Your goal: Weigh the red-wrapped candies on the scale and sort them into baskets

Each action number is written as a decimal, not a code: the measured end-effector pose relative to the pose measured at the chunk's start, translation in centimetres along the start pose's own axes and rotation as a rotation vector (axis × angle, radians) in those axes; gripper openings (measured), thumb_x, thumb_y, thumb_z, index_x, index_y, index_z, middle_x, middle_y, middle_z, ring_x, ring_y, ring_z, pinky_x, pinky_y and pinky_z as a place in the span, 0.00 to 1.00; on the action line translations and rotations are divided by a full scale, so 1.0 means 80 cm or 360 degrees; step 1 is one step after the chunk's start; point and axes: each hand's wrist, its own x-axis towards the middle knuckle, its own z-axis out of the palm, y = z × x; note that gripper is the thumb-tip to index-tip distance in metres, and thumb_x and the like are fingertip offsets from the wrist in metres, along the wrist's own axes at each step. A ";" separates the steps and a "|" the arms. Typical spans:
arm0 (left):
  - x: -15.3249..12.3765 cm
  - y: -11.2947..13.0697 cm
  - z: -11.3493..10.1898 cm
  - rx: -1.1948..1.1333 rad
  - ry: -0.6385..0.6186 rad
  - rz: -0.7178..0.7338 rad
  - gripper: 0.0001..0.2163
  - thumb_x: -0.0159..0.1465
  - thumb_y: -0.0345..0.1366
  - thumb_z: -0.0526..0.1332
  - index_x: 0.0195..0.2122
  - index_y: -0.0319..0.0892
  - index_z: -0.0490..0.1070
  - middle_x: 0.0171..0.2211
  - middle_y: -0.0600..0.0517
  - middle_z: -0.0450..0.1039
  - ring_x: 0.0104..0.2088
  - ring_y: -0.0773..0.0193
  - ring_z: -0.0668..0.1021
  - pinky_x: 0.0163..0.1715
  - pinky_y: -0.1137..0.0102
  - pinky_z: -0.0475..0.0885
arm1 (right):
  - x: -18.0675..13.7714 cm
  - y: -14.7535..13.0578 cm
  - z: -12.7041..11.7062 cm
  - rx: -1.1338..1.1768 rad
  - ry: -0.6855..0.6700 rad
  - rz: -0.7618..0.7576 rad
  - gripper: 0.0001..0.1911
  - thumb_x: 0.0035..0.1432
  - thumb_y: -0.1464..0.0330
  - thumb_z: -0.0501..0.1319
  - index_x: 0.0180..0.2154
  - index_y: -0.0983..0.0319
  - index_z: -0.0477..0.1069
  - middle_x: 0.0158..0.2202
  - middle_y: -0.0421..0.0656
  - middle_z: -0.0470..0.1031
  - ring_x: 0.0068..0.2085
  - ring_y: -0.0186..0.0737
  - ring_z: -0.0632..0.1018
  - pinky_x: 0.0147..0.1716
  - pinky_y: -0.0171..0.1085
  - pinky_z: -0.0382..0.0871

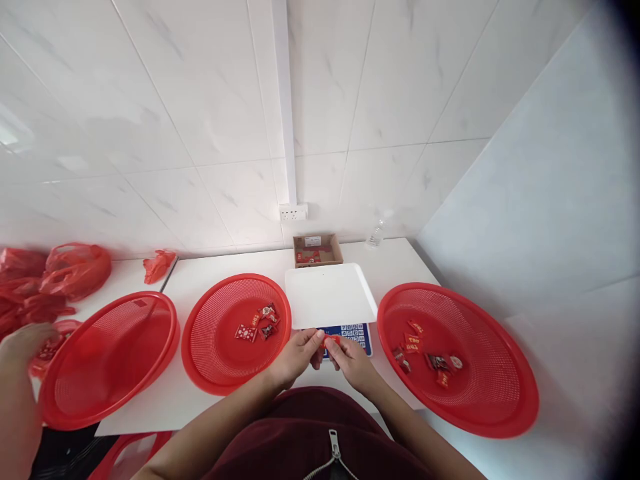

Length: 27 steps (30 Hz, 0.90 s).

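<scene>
My left hand [299, 357] and my right hand [352, 362] meet in front of my body, fingers pinched on one small red wrapped candy [331, 341]. Just beyond them stands a scale with a white weighing plate [330, 293]; its blue keypad [361, 337] is partly covered by my hands. To the left is a red mesh basket [213, 340] holding several wrapped candies [246, 332]. Another red basket [500, 400], to the right, contains several red and dark wrapped candies [437, 362].
A third red basket [107, 380] sits at the left, beside another person's blurred hand [25, 341]. Red plastic bags [77, 270] lie farther back. Behind the scale are a cardboard box [333, 258] with red packets and a clear bottle [376, 235], near the tiled wall.
</scene>
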 end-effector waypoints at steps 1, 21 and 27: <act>0.000 0.001 0.001 -0.0087 -0.0014 -0.0021 0.21 0.58 0.56 0.55 0.22 0.42 0.62 0.15 0.58 0.60 0.17 0.72 0.62 0.20 0.73 0.56 | -0.001 -0.001 0.001 0.0015 -0.0006 0.0014 0.28 0.56 0.44 0.48 0.19 0.60 0.61 0.16 0.37 0.62 0.21 0.33 0.63 0.24 0.34 0.56; -0.013 -0.012 0.008 -0.0709 -0.0085 -0.0219 0.21 0.53 0.55 0.62 0.22 0.40 0.60 0.17 0.58 0.62 0.17 0.73 0.64 0.20 0.74 0.58 | -0.018 -0.007 0.007 0.0697 -0.0130 0.0301 0.27 0.52 0.45 0.53 0.18 0.60 0.62 0.16 0.39 0.63 0.19 0.32 0.62 0.21 0.34 0.52; -0.012 -0.002 0.007 -0.0828 -0.0165 -0.0234 0.19 0.54 0.49 0.65 0.24 0.38 0.63 0.20 0.56 0.66 0.18 0.73 0.68 0.22 0.75 0.61 | -0.016 -0.008 0.003 0.0931 -0.0128 0.0372 0.26 0.50 0.45 0.57 0.19 0.61 0.63 0.17 0.39 0.64 0.20 0.32 0.63 0.21 0.34 0.48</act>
